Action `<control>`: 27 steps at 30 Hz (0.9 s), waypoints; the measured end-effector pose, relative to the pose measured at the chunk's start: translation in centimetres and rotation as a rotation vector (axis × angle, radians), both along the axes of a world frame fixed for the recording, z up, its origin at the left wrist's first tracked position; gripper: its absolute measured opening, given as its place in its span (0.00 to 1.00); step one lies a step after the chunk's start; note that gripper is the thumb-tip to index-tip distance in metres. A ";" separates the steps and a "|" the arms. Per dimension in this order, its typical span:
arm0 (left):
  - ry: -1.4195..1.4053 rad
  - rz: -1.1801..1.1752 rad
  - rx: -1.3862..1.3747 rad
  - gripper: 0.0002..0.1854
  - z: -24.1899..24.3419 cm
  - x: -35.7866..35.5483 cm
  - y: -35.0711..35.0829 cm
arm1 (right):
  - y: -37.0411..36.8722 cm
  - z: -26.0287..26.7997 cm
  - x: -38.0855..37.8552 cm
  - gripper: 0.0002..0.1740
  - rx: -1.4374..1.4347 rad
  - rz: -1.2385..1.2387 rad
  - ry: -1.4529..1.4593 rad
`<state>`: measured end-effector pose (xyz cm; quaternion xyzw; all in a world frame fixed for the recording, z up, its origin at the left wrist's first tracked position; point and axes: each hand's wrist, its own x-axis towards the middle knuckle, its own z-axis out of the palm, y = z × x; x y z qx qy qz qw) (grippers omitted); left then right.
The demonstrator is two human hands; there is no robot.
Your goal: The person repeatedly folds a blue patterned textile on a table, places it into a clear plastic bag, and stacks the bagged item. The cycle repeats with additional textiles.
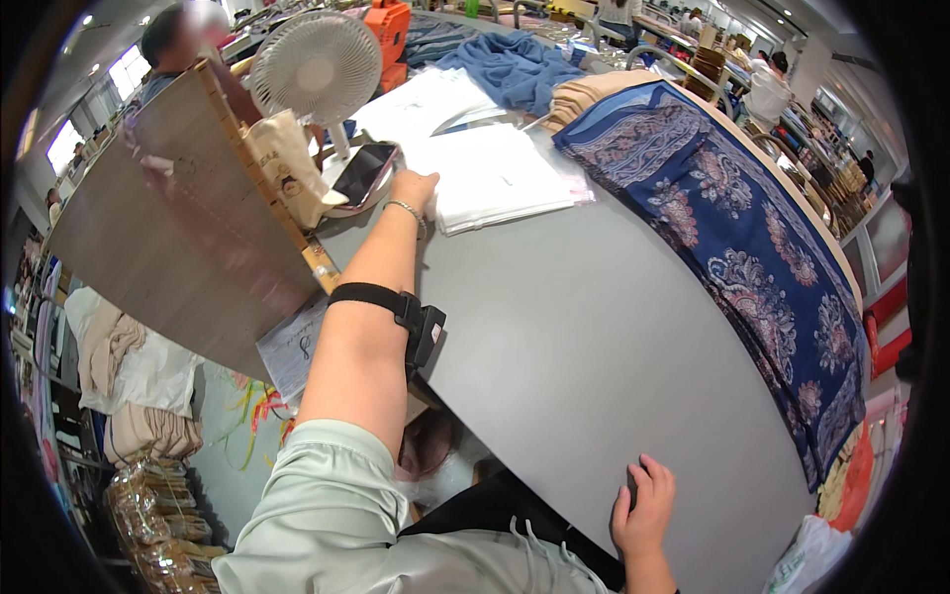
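Note:
My left hand [415, 188], at the end of an arm with a bracelet and a black strap, reaches to the left edge of a stack of white sheets or bags [497, 174]. Its fingers are partly hidden, so a grip cannot be told. My right hand [646, 505] rests low on the grey table [579, 319] near its front edge, fingers apart and holding nothing. Along the table's right side lies a folded navy scarf with paisley and floral print [749, 252], over beige fabric [594, 93]. Behind the white stack a crumpled blue cloth [512, 63] lies in a heap.
A white fan [315, 70], a canvas bag [286, 167] and a dark tray-like case [364, 174] stand left of the white stack, by an upright grey board [185, 223]. An orange plastic box [386, 37] is behind. Bagged fabric bundles [156, 512] sit at lower left. Other people are farther off.

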<state>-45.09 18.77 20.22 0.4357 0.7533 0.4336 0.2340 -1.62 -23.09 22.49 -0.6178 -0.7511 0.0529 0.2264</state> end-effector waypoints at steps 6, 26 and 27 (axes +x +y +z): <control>-0.039 0.012 -0.126 0.13 -1.4 -0.3 3.1 | 0.0 -0.1 0.2 0.20 -0.023 -0.007 0.035; 0.637 -0.013 -0.009 0.25 3.2 3.3 -7.3 | 0.0 0.2 0.3 0.20 0.003 0.018 0.041; 0.741 -0.023 0.092 0.23 3.7 3.0 -8.3 | 0.0 0.1 0.4 0.20 0.003 0.026 0.049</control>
